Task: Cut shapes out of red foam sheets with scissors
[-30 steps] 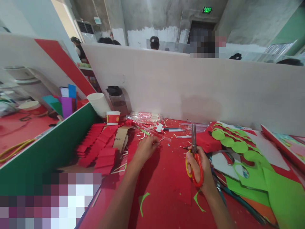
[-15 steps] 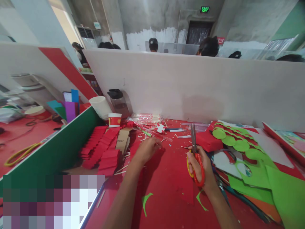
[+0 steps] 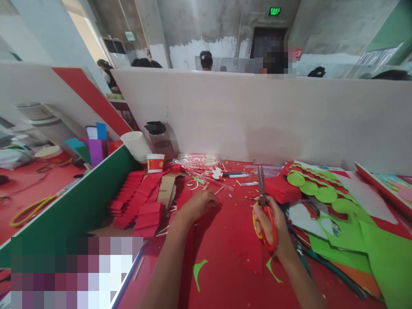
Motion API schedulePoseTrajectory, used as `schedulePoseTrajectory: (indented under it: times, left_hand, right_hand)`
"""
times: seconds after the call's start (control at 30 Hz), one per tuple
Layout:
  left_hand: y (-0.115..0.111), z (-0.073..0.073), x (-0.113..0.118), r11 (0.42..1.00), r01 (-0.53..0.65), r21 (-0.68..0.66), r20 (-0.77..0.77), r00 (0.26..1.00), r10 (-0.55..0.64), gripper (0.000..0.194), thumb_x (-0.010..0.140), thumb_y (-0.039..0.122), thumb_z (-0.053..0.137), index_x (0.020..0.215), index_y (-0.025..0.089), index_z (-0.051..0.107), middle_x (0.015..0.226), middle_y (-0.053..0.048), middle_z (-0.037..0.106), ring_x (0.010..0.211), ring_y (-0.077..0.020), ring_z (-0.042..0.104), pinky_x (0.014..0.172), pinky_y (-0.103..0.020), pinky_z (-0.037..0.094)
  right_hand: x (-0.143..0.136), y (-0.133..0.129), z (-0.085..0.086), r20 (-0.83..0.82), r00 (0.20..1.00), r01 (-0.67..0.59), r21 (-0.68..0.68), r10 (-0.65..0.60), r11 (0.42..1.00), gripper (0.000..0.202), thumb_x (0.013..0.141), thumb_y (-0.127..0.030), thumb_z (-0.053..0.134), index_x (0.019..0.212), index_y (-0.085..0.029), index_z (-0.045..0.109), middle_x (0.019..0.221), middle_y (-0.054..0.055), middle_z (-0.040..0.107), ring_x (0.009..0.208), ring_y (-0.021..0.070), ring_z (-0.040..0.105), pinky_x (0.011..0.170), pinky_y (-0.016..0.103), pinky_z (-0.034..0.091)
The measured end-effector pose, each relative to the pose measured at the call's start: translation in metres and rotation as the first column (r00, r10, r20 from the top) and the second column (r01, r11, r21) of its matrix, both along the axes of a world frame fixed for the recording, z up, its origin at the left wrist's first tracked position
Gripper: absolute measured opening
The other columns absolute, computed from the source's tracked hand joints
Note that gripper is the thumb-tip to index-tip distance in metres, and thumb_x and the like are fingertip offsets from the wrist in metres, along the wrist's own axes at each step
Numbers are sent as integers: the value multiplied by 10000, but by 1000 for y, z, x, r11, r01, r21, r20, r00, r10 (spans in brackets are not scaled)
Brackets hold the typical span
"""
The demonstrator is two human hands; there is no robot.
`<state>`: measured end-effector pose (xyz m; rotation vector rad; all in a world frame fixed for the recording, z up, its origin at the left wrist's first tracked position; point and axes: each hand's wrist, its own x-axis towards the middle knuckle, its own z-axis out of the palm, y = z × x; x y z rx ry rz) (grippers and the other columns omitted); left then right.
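Both hands point(image 3: 200, 204) point(image 3: 278, 219) forward, well apart

It's a craft workshop, shown by partitions point(image 3: 219, 107); scissors point(image 3: 262, 189); green paper scraps point(image 3: 197, 271)

- open lane on the tabletop point(image 3: 230, 231) between left hand point(image 3: 201, 204) and right hand point(image 3: 278, 216)
- white partition point(image 3: 219, 111) bars the far side
- green divider point(image 3: 61, 223) blocks the left
- green paper point(image 3: 389, 257) crowds the right

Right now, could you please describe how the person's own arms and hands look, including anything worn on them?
The left forearm and right forearm are bare, with no sleeve in view. The left hand and right hand wear no gloves, and no watch or bracelet shows.
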<state>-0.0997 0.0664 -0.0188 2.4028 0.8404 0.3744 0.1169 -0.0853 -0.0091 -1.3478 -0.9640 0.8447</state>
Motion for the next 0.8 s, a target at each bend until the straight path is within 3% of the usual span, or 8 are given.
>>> schedulePoseTrajectory:
  times: [0.43, 0.67, 0.8]
  left_hand:
    - [2, 0, -6, 999, 28, 44, -99, 995, -23, 222, 880, 178, 559, 861, 239, 771, 969, -26, 758, 909, -167, 660, 899, -249, 461]
    - [-9, 17, 1, 986, -119, 119, -2, 993, 120, 246, 930, 184, 489, 929, 219, 733, 986, -42, 740, 898, -179, 655, 794, -250, 464]
    - [-13, 22, 9, 981, -109, 158, -1, 994, 111, 273, 948, 176, 466, 926, 212, 736, 1006, -54, 737, 894, -181, 656, 797, -259, 462]
  right_hand:
    - [1, -1, -2, -12, 1000, -17, 14, 17, 1000, 325, 921, -481, 656, 1117, -251, 535, 613, -93, 519, 345, 61, 420, 316, 163, 382]
    - [0, -2, 1, -19, 1000, -18, 10, 18, 1000, 322, 911, -471, 664, 1106, -249, 534, 597, -99, 512, 335, 60, 411, 306, 161, 372]
    - [0, -1, 1, -13, 1000, -20, 6, 20, 1000, 320, 914, -473, 657, 1108, -249, 536, 592, -102, 507, 332, 61, 413, 306, 162, 375]
